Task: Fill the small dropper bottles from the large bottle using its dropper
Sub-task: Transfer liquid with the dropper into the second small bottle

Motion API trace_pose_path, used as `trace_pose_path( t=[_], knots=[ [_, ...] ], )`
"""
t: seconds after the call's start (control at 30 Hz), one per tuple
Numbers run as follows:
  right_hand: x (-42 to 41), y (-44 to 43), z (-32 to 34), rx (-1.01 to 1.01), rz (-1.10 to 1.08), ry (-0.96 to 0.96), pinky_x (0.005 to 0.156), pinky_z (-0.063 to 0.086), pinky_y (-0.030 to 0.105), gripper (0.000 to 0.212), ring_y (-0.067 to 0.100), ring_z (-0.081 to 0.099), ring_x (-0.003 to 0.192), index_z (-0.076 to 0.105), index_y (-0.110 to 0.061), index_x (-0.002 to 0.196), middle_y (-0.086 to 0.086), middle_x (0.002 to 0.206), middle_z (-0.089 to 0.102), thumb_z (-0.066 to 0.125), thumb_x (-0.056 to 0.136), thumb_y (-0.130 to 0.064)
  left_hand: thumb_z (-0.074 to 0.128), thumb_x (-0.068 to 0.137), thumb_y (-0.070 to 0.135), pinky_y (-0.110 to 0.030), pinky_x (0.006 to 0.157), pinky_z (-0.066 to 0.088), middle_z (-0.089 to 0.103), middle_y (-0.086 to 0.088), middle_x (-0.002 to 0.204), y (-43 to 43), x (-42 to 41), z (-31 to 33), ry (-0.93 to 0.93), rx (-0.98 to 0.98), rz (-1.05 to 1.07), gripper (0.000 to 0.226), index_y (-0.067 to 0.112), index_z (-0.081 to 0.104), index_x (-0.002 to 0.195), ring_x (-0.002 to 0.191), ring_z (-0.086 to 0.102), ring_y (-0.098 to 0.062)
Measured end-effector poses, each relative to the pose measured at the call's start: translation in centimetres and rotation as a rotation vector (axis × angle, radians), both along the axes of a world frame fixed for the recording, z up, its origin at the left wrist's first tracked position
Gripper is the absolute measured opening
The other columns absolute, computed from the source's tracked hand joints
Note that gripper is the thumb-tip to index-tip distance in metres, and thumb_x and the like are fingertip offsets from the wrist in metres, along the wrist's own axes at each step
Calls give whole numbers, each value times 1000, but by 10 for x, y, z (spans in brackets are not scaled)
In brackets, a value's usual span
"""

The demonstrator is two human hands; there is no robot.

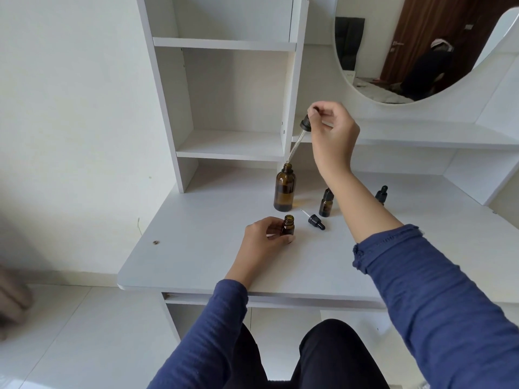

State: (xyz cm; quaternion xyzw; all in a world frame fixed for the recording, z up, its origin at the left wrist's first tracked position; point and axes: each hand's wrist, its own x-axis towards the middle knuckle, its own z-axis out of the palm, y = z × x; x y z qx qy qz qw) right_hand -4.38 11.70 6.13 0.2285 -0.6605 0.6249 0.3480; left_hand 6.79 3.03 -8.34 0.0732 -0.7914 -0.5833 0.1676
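Large bottle [284, 192] stood upright and uncapped on the surface [196, 248], below and slightly left of the right grip [334, 130]. Amber glass, open neck.

Right grip was raised well above the surface, with thumb and fingertips pinching the rubber bulb of the large dropper [298, 141]. The dropper hung tilted down and to the left from that grip, its black collar just under the fingers. Its glass tip was at the large bottle's mouth. Couldn't tell whether the tip was inside the neck or just above the rim.

Left grip [264, 234] rested on the surface, closer to the person. Its fingers were curled round a small open bottle [288, 226], which was upright with no cap and sat at the right edge of that grip. This bottle was near the large bottle, on the person's side of it, not touching.

Small dropper cap [316, 222] lay on its side on the surface, just right of the left grip, pipette pointing away and left.

Capped small bottle [326, 203] stood beyond that cap, under the right forearm. Second capped bottle [381, 194] stood further right, partly hidden behind the same forearm.

Blue sleeves [421, 290] covered both arms, leaving the wrists bare.

White shelf unit [233, 94] rose behind the large bottle, left of the right grip. Round mirror [393, 51] hung above and right of the right grip.
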Motion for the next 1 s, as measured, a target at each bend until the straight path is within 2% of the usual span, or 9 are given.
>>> trace_pose_path(
  t=[0.13, 0.33, 0.5, 0.67, 0.8, 0.93, 1.0],
  knots=[
    [-5, -1, -4, 5, -2, -1, 73, 49, 9, 11, 8, 62, 78, 65, -1, 91, 10, 89, 69, 59, 85, -7, 73, 76, 9, -2, 73, 46, 67, 1, 94, 0, 0, 1, 4, 19, -11, 25, 11, 66, 100, 85, 62, -7],
    [-10, -4, -7, 25, 17, -22, 68, 47, 6, 11, -4, 59, 72, 65, 0, 90, 11, 88, 69, 58, 85, -5, 73, 75, 7, -3, 74, 47, 67, -1, 93, 1, 0, 2, 7, 35, -12, 23, 13, 66, 96, 87, 63, -9],
    [-15, -10, -13, 123, 40, -55, 67, 45, 3, 11, 7, 59, 75, 66, -1, 91, 10, 89, 68, 57, 85, -4, 73, 75, 7, -3, 74, 48, 67, -1, 92, 1, 0, 3, 8, 39, -16, 23, 15, 65, 95, 86, 62, -9],
    [-17, -13, -26, 211, 62, -139, 67, 42, 2, 12, 10, 59, 77, 66, -3, 88, 7, 89, 69, 55, 84, -2, 72, 75, 6, -1, 71, 45, 66, 2, 89, 2, 1, 4, 7, 37, -26, 23, 14, 65, 95, 79, 60, 0],
    [-19, -13, -39, 283, 89, -205, 67, 43, 4, 11, 11, 59, 79, 65, -4, 90, 5, 90, 67, 55, 86, -3, 73, 76, 7, -1, 72, 46, 65, 3, 89, 1, 1, 4, 5, 15, -25, 23, 15, 65, 96, 79, 60, 0],
    [-21, -13, -47, 329, 100, -251, 76, 47, 18, 11, 12, 60, 82, 66, -5, 90, 8, 93, 69, 56, 85, -4, 73, 76, 8, -1, 72, 46, 65, 3, 89, 0, 1, 3, 0, 7, -21, 24, 15, 65, 97, 79, 60, 1],
    [-21, -13, -49, 356, 104, -262, 74, 46, 13, 11, 11, 59, 82, 66, -6, 90, 7, 92, 69, 56, 85, -5, 73, 75, 8, -2, 73, 46, 66, 3, 89, 1, 1, 4, 0, 3, -19, 24, 16, 65, 96, 79, 60, 0]
  ],
)
